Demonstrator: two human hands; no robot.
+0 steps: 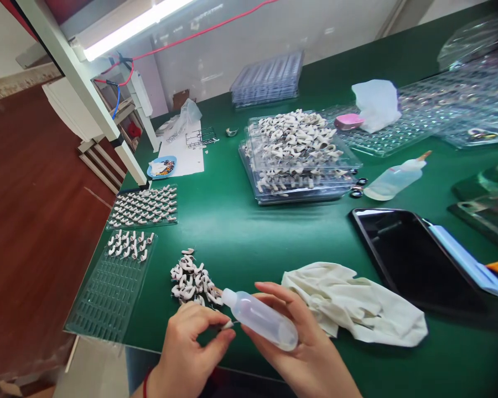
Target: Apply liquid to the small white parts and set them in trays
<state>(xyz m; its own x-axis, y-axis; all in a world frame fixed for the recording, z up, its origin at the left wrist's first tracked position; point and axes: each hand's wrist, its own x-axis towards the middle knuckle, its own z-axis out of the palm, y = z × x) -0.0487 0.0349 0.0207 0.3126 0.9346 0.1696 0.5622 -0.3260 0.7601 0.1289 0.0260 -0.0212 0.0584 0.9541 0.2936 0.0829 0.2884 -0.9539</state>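
Both of my hands sit at the near edge of the green table (249, 232), and the squeeze bottle (260, 319) lies across my right hand (302, 348). I grasp it around its belly, fingers curled over the top, with its long axis running from the base at the lower right up to the nozzle at the upper left. That nozzle points straight toward my left hand (186, 345), which is pinched shut on a small white piece (227, 325) between thumb and forefinger. The piece is just below and beside the bottle's tip; I cannot tell whether they touch. So the left hand is the nearer one to the tip, and the right hand steers the bottle's angle. Just beyond my left hand lies a loose heap of the same white pieces (193, 279), near the nozzle. Left of that is a clear slotted tray (108, 293), with a few pieces set in its far rows. A crumpled white cloth (357, 309) lies to the right of the bottle.
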